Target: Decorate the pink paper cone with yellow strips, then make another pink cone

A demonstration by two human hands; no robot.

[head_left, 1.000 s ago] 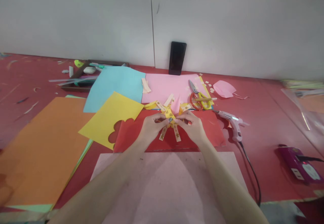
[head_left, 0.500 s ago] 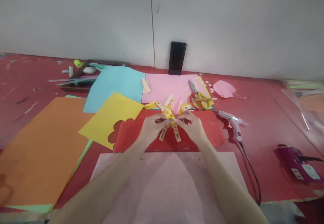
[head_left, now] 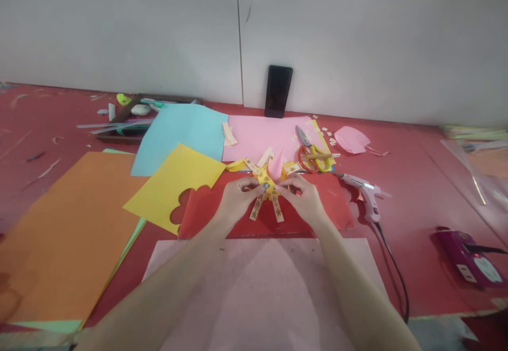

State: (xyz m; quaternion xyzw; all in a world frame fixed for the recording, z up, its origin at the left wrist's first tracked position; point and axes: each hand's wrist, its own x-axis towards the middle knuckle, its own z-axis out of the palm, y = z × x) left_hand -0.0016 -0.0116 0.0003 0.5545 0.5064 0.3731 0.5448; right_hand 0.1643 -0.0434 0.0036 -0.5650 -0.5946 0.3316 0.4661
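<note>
My left hand and my right hand meet over a red paper sheet, fingers pinched together. Between them they hold a yellow paper-strip ornament with star prints, its strips fanning out upward and two ends hanging below. A pink petal-like piece stands just behind the ornament. Both forearms stretch over a pale pink sheet at the near edge.
Yellow sheet with a cut-out, blue sheet, orange sheet and pink sheet lie around. Scissors and a glue gun with its cord lie to the right. A phone leans on the wall. A tray is at back left, a purple device at right.
The fingers have shifted slightly on the ornament, and the pink piece behind it now shows more. Arms and everything around stay where they were.
</note>
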